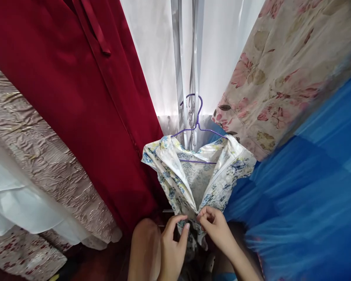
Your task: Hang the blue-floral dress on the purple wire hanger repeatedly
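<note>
A white dress (222, 191) with a blue and yellow floral print hangs on a purple wire hanger (197, 124). Its zipper (219, 171) is undone, so the neckline falls apart in a deep V and the inside shows. At the bottom of that V, my right hand (215, 225) pinches the zipper between thumb and forefinger; the pull itself is hidden by the fingers. To its left, my left hand (175, 242) is beside the fabric with thumb and forefinger apart. The dress's lower part drops into shadow behind my hands.
A dark red garment (105, 117) hangs at left beside a textured pinkish one (55, 148). White fabric (152, 50) with long ribbons (179, 70) is behind the hanger. Right of it hang a pink-flowered garment (269, 89) and blue tulle (304, 187). My bare knee (144, 242) is low centre.
</note>
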`<act>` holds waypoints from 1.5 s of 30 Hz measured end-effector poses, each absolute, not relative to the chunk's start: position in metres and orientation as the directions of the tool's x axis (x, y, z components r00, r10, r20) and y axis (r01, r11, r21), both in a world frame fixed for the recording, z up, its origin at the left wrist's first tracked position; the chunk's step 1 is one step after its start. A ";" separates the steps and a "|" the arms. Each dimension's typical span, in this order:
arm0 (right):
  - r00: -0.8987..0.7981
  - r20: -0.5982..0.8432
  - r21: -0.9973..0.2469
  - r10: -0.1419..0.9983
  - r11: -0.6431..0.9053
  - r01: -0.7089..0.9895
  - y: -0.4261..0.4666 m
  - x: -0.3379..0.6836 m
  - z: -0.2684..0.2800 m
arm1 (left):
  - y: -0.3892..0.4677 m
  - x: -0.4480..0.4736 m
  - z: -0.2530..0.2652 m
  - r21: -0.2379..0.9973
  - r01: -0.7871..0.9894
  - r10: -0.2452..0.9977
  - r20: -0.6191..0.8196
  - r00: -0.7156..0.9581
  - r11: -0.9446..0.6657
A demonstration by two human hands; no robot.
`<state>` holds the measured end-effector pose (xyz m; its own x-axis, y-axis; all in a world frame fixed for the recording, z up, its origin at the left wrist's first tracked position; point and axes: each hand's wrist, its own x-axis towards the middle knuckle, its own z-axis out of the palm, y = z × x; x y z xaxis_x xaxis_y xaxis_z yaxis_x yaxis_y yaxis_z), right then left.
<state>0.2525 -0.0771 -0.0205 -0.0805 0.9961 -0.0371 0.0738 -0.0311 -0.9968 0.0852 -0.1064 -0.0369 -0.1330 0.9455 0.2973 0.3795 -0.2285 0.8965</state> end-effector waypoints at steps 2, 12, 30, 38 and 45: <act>-0.101 -0.044 -0.997 0.994 -0.038 0.067 -0.081 0.251 -0.016 | -0.101 0.100 -0.036 0.890 0.384 0.954 0.291 -0.066 -0.245; -0.068 -0.056 -0.994 0.996 -0.062 -0.088 -0.091 0.244 -0.023 | -0.094 0.119 -0.034 0.915 0.339 0.963 0.260 -0.077 -0.220; 0.127 0.127 -0.951 0.984 0.158 -0.266 -0.035 0.246 0.094 | -0.099 0.127 -0.039 0.858 0.411 0.940 0.341 -0.010 -0.308; 0.165 0.264 -0.923 0.950 0.299 -0.244 -0.011 0.247 0.149 | -0.093 0.135 -0.039 0.856 0.397 0.932 0.362 -0.004 -0.331; 0.191 0.281 -0.906 0.940 0.326 -0.269 -0.002 0.248 0.167 | -0.097 0.137 -0.068 0.854 0.423 0.945 0.328 0.010 -0.301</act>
